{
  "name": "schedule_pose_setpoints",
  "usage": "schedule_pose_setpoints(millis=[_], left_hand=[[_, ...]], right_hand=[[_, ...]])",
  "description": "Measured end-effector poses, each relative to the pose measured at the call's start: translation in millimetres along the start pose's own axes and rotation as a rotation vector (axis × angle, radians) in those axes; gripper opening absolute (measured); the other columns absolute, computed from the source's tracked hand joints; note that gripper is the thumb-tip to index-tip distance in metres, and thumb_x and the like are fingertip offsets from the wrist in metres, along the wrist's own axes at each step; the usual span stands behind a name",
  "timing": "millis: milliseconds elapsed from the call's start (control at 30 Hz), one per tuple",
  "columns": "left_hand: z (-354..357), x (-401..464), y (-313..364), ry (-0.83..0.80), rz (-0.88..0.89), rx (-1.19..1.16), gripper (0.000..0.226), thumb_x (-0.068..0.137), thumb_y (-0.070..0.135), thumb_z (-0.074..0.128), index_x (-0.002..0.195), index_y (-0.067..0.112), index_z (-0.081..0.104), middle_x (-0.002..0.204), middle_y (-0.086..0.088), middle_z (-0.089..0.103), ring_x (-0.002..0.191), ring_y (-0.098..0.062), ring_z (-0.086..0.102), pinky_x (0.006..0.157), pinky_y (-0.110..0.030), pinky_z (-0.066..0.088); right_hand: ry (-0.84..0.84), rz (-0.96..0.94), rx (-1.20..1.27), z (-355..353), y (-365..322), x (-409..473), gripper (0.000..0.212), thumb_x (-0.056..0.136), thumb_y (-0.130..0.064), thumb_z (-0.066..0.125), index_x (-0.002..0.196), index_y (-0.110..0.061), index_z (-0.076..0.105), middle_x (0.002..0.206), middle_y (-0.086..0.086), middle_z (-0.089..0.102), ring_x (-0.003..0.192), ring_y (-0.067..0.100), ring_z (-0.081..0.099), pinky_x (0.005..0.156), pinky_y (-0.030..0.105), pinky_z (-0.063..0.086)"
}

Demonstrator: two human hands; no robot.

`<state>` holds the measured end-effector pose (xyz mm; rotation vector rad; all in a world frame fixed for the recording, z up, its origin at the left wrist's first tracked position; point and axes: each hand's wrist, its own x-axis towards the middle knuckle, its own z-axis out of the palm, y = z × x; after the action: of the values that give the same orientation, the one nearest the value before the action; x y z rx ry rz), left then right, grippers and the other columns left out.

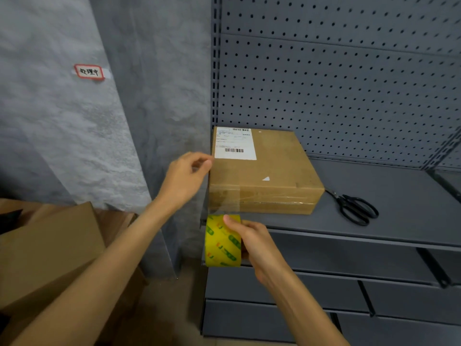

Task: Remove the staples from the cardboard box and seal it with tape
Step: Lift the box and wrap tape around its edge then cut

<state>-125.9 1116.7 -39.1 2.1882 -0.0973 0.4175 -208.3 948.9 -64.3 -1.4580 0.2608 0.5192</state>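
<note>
Right fingers [230,224] clamped round tape roll [222,242]; left fingers [203,162] pinched at box [264,176] edge.

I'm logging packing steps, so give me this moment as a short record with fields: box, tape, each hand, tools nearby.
box: cardboard box on the grey shelf, white label on top
tape: yellow tape roll below the shelf edge, clear strip running up the box's front left corner
left hand: left hand at the box's left top edge, fingertips pinched
right hand: right hand holds the roll
tools: black scissors right of the box
</note>
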Motion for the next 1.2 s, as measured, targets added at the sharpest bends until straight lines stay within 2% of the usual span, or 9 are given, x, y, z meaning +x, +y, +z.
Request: schedule_pose_setpoints(millis=[100,200,333,433,633,833,1033,1133,1200], left_hand=[[0,-36,-13,-0.034,-0.157,-0.098,0.006,0.092,0.028,0.058,0.092,0.025,0.064,0.098,0.005,0.066,0.097,-0.015,0.062,0.086,-0.028,0.049],[-1,-66,-11,-0.061,-0.357,-0.237,0.022,0.087,0.046,0.058,0.081,0.024,0.058,0.082,0.002,0.065,0.087,-0.022,0.064,0.090,-0.049,0.051],[0,-96,8,-0.216,-0.490,-0.358,0.051,0.074,0.061,0.057,0.088,0.012,0.058,0.084,-0.004,0.068,0.083,-0.016,0.067,0.084,-0.033,0.055],[4,-103,12,-0.241,-0.522,-0.414,0.037,0.078,0.041,0.069,0.091,0.008,0.056,0.083,-0.005,0.069,0.077,-0.011,0.066,0.073,-0.024,0.054],[6,-99,10,-0.308,-0.619,-0.562,0.043,0.079,0.030,0.074,0.102,-0.005,0.066,0.092,-0.010,0.074,0.088,-0.020,0.071,0.086,-0.033,0.056],[15,-101,13,-0.241,-0.620,-0.594,0.027,0.078,0.022,0.075,0.087,-0.001,0.066,0.088,-0.017,0.071,0.078,-0.021,0.068,0.076,-0.033,0.055],[22,-105,13,-0.194,-0.623,-0.641,0.036,0.075,0.025,0.076,0.092,-0.005,0.065,0.084,-0.015,0.070,0.082,-0.025,0.065,0.084,-0.042,0.049],[26,-102,14,-0.181,-0.610,-0.633,0.021,0.077,0.022,0.075,0.083,0.005,0.066,0.080,-0.011,0.068,0.081,-0.024,0.063,0.081,-0.040,0.046],[29,-101,17,-0.157,-0.604,-0.642,0.013,0.078,0.018,0.073,0.078,0.008,0.064,0.076,-0.010,0.066,0.077,-0.023,0.061,0.075,-0.037,0.045]], right_hand=[[-0.013,0.000,-0.001,-1,1,0,0.030,0.088,-0.035,0.067,0.101,-0.009,0.071,0.095,0.007,0.075,0.087,0.019,0.072,0.067,0.029,0.056],[0.000,-0.011,-0.004,0,2,2,0.031,0.088,-0.034,0.067,0.101,-0.006,0.071,0.094,0.009,0.075,0.086,0.021,0.072,0.074,0.034,0.058],[0.021,-0.031,0.014,4,1,3,0.033,0.088,-0.034,0.068,0.100,-0.003,0.071,0.088,0.011,0.075,0.079,0.021,0.072,0.067,0.031,0.057],[0.041,-0.036,0.023,6,-3,5,0.036,0.087,-0.034,0.068,0.101,-0.001,0.071,0.090,0.013,0.074,0.080,0.022,0.072,0.069,0.032,0.057],[0.029,-0.040,-0.014,5,-8,9,0.041,0.086,-0.040,0.068,0.103,-0.002,0.070,0.096,0.014,0.074,0.088,0.025,0.072,0.069,0.031,0.058],[0.035,-0.060,-0.321,-19,-14,6,0.059,0.087,-0.055,0.058,0.098,0.002,0.071,0.080,0.010,0.073,0.070,0.018,0.069,0.069,0.032,0.057],[0.231,-0.196,-0.484,-69,-37,10,0.035,0.093,-0.041,0.058,0.083,-0.008,0.067,0.065,0.005,0.068,0.059,0.015,0.060,0.061,0.028,0.050],[0.532,-0.340,-0.668,-112,-52,14,0.045,0.090,-0.039,0.062,0.059,-0.006,0.059,0.065,0.010,0.067,0.067,0.022,0.062,0.069,0.034,0.050],[0.631,-0.414,-0.689,-138,-60,15,0.052,0.084,-0.041,0.069,0.054,-0.006,0.046,0.059,0.015,0.059,0.061,0.022,0.055,0.063,0.036,0.046]])
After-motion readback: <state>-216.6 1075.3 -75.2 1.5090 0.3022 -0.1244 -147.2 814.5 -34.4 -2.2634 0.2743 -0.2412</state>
